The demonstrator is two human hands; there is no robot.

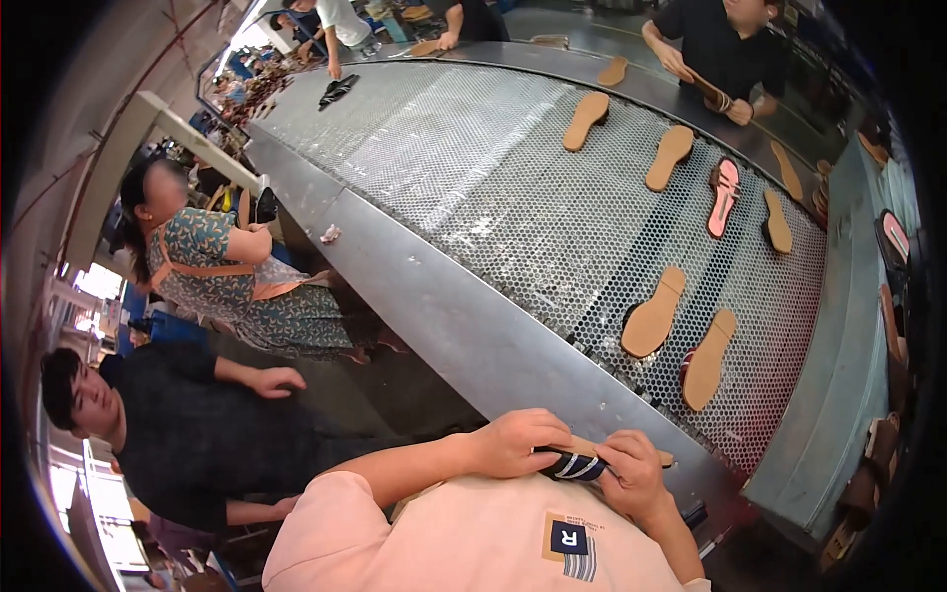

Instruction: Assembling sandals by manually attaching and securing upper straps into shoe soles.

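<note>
Close in front of my chest is a sandal (575,466) with a tan sole and dark straps edged in white. My left hand (521,441) closes round one end of it, fingers curled over the edge. On the strap and sole nearer the other end, my right hand (634,474) grips it with thumb and fingers. Beyond my hands, a tan-soled shoe (708,363) and another tan sole (653,314) lie on the mesh conveyor belt (473,217). Farther along the belt are more tan soles (671,158) and a pink-lined sandal (724,197).
A smooth metal ledge (434,326) borders the belt. At the right stands a grey metal housing (824,424), with shoes along its far side. Two people (178,414) are at the left; across the belt another person (725,59) holds a sandal. Black footwear (337,92) lies at the far end.
</note>
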